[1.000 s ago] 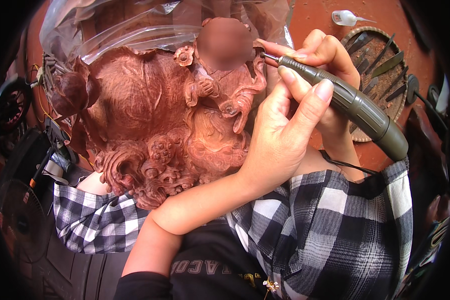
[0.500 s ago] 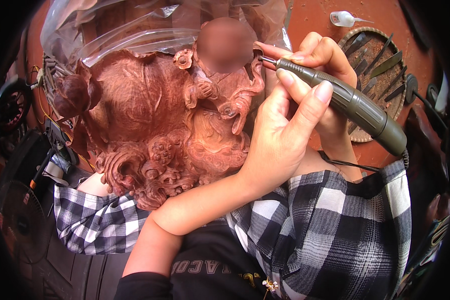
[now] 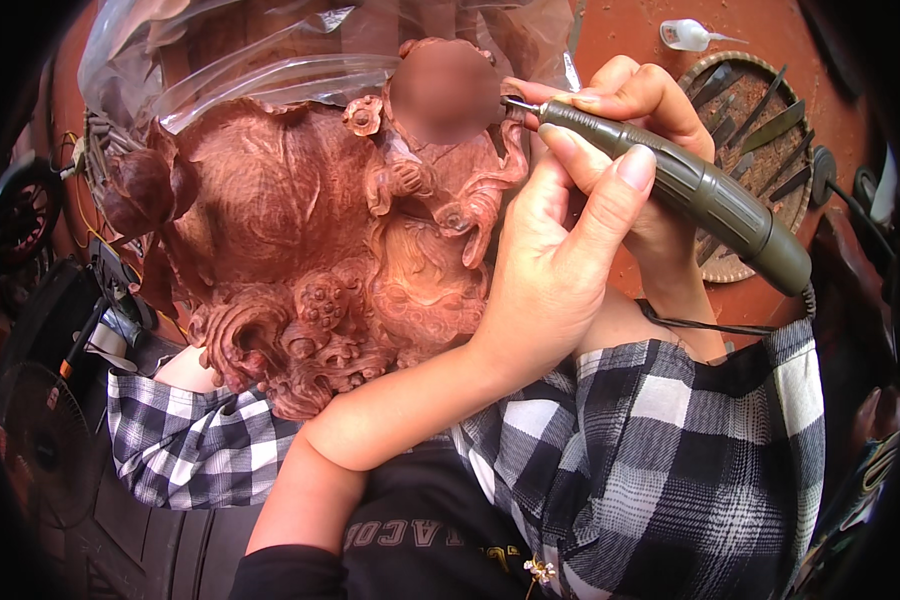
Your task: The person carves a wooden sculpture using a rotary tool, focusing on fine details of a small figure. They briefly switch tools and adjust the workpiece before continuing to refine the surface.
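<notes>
A reddish-brown wood carving (image 3: 260,200), with a figure, a large leaf-like form and curling folds, rests against my lap. My right hand (image 3: 660,110) grips a dark green rotary tool handpiece (image 3: 700,190) from above, near its front end. My left hand (image 3: 560,235) reaches across from below; its thumb and fingers press against the tool's underside. The thin metal bit (image 3: 522,104) points left at the carving, beside the figure's head. Whether it touches the wood is hard to make out. Part of my right hand is hidden behind the left.
Clear plastic sheeting (image 3: 270,80) lies behind the carving. To the right, a round woven tray (image 3: 710,270) holds several flat blades. A small white squeeze bottle (image 3: 685,35) lies beyond it. Black-and-white checked cloth (image 3: 670,430) covers my legs. A dark fan (image 3: 45,430) stands at left.
Both hands and the rotary tool have shifted slightly up and left, bringing the bit closer to the figure's head. The carving has barely moved.
</notes>
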Demonstrator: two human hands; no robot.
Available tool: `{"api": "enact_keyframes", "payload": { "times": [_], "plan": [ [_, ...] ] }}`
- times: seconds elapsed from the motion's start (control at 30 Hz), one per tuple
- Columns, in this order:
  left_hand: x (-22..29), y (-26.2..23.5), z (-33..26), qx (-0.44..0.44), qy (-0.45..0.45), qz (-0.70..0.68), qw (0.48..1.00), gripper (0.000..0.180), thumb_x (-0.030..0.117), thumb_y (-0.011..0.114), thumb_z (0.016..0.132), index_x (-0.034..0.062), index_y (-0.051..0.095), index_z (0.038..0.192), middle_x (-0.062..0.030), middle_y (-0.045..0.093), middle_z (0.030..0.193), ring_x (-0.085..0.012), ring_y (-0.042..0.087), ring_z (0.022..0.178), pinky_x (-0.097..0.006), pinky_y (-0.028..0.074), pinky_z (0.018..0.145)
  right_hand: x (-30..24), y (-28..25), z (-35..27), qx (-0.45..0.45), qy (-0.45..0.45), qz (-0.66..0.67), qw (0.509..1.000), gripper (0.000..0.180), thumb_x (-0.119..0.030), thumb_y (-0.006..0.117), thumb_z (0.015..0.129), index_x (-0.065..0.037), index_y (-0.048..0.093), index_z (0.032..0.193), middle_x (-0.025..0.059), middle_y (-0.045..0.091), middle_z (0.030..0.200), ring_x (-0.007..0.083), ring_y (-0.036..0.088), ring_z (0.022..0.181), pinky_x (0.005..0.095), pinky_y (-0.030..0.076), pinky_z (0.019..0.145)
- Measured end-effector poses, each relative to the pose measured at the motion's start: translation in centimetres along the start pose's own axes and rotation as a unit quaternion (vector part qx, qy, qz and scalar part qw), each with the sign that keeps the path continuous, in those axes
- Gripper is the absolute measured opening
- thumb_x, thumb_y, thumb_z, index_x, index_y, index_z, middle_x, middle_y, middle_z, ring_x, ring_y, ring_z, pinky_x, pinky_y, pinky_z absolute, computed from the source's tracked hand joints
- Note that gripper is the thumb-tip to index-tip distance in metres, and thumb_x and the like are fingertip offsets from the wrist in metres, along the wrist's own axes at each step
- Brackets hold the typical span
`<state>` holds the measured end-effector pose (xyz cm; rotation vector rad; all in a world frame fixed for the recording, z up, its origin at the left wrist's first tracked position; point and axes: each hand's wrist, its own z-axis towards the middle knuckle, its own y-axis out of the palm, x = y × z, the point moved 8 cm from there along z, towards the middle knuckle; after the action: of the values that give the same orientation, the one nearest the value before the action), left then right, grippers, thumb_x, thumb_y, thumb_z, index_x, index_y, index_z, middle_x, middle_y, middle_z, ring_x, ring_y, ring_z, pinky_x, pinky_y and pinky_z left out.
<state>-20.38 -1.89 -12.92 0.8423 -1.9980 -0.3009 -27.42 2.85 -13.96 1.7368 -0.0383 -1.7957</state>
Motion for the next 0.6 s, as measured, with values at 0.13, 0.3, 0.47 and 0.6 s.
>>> {"api": "enact_keyframes", "payload": {
  "times": [0.13,0.3,0.47,0.6],
  "plan": [
    [0.31,-0.12,-0.01,0.002,0.008,0.000,1.000,0.020,0.031,0.052,0.101,0.0117,0.054,0.109,0.0075,0.050,0.092,-0.0014,0.041,0.078,-0.020,0.035,0.071,0.03,0.12,-0.07,0.016,0.024,0.009,1.000,0.023,0.007,0.075,0.079,-0.001,0.056,0.091,0.0043,0.058,0.087,0.0141,0.066,0.086,0.0425,0.054,0.096],
    [0.00,0.25,-0.23,-0.010,-0.002,0.006,1.000,0.022,0.030,0.051,0.102,0.0105,0.054,0.110,0.0069,0.051,0.093,-0.0011,0.042,0.079,-0.020,0.035,0.070,-0.30,0.07,-0.06,-0.005,-0.019,0.025,1.000,0.021,0.009,0.071,0.080,-0.001,0.056,0.091,0.0033,0.055,0.084,0.0130,0.065,0.082,0.0460,0.053,0.097],
    [-0.27,0.19,-0.33,-0.024,-0.001,0.004,1.000,0.024,0.030,0.050,0.102,0.0095,0.053,0.113,0.0059,0.051,0.095,-0.0014,0.043,0.081,-0.021,0.037,0.070,-0.58,0.15,-0.19,-0.017,-0.012,-0.009,1.000,0.018,0.011,0.066,0.081,0.000,0.054,0.090,0.0056,0.051,0.085,0.0185,0.065,0.086,0.0522,0.053,0.096],
    [-0.50,0.31,-0.08,-0.005,-0.007,-0.028,1.000,0.023,0.030,0.050,0.103,0.0098,0.054,0.113,0.0060,0.051,0.095,-0.0017,0.042,0.081,-0.022,0.036,0.071,-0.56,0.07,-0.24,-0.006,0.012,-0.057,0.998,0.017,0.011,0.064,0.081,0.001,0.053,0.090,0.0078,0.052,0.085,0.0239,0.066,0.089,0.0506,0.055,0.094]
  ]
}}
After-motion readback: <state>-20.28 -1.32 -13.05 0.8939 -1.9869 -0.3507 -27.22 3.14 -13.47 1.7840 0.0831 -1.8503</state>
